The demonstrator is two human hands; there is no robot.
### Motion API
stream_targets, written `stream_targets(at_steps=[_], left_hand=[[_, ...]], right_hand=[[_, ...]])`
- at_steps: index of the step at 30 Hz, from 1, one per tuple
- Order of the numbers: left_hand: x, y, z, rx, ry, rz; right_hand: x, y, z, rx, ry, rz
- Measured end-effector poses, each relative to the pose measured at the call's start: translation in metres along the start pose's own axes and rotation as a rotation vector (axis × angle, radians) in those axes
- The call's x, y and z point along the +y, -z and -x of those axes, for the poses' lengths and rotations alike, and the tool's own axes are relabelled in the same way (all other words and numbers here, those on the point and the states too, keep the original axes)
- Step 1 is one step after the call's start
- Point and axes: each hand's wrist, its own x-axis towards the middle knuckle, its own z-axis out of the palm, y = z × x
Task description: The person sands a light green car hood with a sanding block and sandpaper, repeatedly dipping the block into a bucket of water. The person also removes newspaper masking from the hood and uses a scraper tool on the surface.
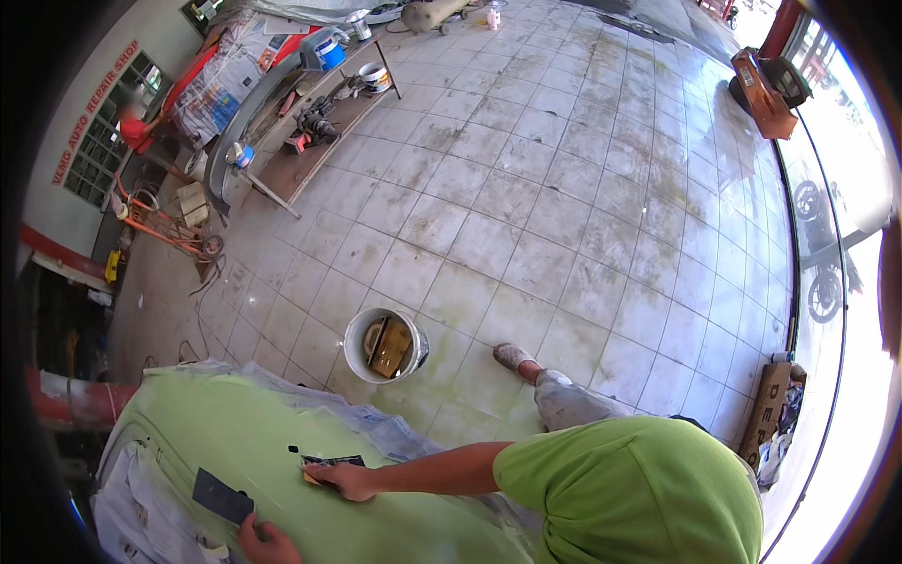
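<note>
We have a big green panel (197, 409) in front of us, and we can tell where all things are from it. Our right hand (348, 481) is near the middle of the green panel. Its fingers are bent and press together on a thin dark pad (343, 461). The pad lies on the panel with its long side running left and right, nearly in line with our arm. One end points to the panel's left side and the other points back toward our wrist.

Our left hand (268, 542) is low over the panel's left part. Its fingers are curled, and their tips meet the corner of a dark grey sheet (222, 495). We cannot tell if they pinch it. The sheet's long side slants, with its far end pointing up and left over the panel.

A white bucket (422, 353) stands on the floor just past the panel's far edge.
</note>
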Motion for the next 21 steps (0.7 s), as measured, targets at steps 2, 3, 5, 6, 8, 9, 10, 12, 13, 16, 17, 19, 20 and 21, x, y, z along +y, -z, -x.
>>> stream_targets(at_steps=[2, 3, 5, 6, 8, 9, 10, 12, 13, 16, 17, 19, 20, 21], left_hand=[[0.035, 0.013, -0.003, -0.018, 0.039, -0.004], [0.046, 0.015, -0.002, 0.037, -0.001, 0.007], [0.057, 0.013, -0.007, 0.082, -0.057, 0.026], [0.055, 0.012, -0.010, 0.068, -0.056, 0.028], [0.055, 0.007, -0.011, 0.056, -0.049, 0.021], [0.054, 0.007, -0.010, 0.052, -0.049, 0.003], [0.055, 0.006, -0.010, 0.048, -0.048, -0.016], [0.050, 0.007, -0.014, -0.014, -0.032, -0.023], [0.045, 0.005, -0.015, -0.045, -0.018, -0.029], [-0.029, -0.030, -0.008, 0.160, -0.100, 0.065], [-0.014, -0.026, -0.012, 0.200, -0.153, 0.054], [-0.010, -0.034, -0.008, 0.230, -0.175, 0.051], [0.001, -0.028, -0.014, 0.244, -0.216, 0.065], [0.001, -0.027, -0.016, 0.238, -0.217, 0.064]], right_hand=[[0.034, 0.000, -0.002, 0.063, 0.218, 0.160], [0.030, 0.010, -0.002, -0.035, 0.166, 0.342], [0.038, 0.013, -0.013, 0.043, 0.160, 0.599], [0.038, 0.012, -0.018, 0.075, 0.155, 0.721], [0.030, 0.011, -0.020, 0.074, -0.031, 0.853], [0.019, 0.008, -0.021, 0.071, -0.125, 0.909], [0.010, 0.011, -0.022, 0.057, -0.214, 0.801], [-0.014, 0.010, -0.034, 0.033, -0.367, 0.584], [-0.021, 0.013, -0.038, -0.004, -0.372, 0.496], [-0.035, 0.016, -0.032, -0.004, -0.278, 0.157], [-0.017, 0.004, -0.033, 0.200, -0.120, 0.045], [-0.006, 0.011, -0.007, 0.081, -0.156, -0.018], [0.015, 0.012, -0.006, 0.127, -0.021, 0.072], [0.028, 0.009, -0.003, 0.150, 0.120, 0.053]])
